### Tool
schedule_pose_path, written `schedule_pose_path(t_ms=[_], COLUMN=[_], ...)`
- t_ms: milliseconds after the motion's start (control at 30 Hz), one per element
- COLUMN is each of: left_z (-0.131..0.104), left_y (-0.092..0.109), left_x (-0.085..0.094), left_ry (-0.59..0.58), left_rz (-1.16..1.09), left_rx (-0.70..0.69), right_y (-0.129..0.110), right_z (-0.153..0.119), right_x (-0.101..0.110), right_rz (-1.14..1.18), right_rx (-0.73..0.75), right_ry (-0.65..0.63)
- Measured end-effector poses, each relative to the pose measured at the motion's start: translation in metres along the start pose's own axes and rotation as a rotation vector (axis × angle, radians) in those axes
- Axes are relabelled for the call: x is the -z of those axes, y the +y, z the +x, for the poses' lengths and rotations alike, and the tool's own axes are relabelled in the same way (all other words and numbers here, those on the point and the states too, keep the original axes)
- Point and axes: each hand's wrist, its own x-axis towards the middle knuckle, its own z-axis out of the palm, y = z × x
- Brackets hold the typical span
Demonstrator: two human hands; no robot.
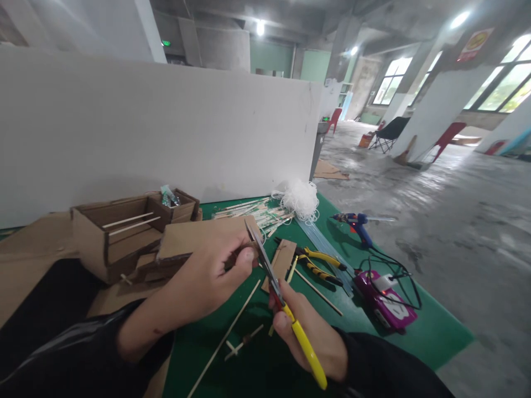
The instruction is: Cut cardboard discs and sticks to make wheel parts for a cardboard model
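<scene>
My right hand (317, 331) is wrapped round a pair of scissors (307, 351) with yellow handles, their blades pointing up and to the left. Close by the blades, my left hand (215, 273) pinches a small brown piece (250, 246) that looks like cardboard; the fingers hide most of it. Whether the blades touch the piece, I cannot tell. Below the hands, a thin wooden stick (228, 334) and a small cross of stick pieces (235, 349) lie on the green tabletop (207, 381). A cardboard strip (282, 260) rests beyond the scissors.
On the left stands an open cardboard box (93, 243) with a flat cardboard piece (194, 237) beside it. Behind lie many thin sticks (265, 213) and white cord (301, 200). Yellow-black pliers (321, 265), a blue glue gun (359, 226) and a purple power strip (388, 309) are right.
</scene>
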Motion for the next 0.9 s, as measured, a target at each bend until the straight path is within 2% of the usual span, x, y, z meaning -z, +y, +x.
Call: schedule_pose_path(t_ms=[533,900], left_z=[-0.0003,0.0004], left_y=[0.0009,0.0052], left_x=[0.0033,0.0058], left_ry=[-0.008,-0.026], left_rz=[-0.017,-0.071], left_rx=[0.018,0.048], right_y=[-0.0043,0.0012], right_z=[0.0023,0.0025], right_x=[0.0035,0.0014], right_rz=[0.039,0.059], right_rx=[-0.059,-0.057], right_ry=[0.025,0.041])
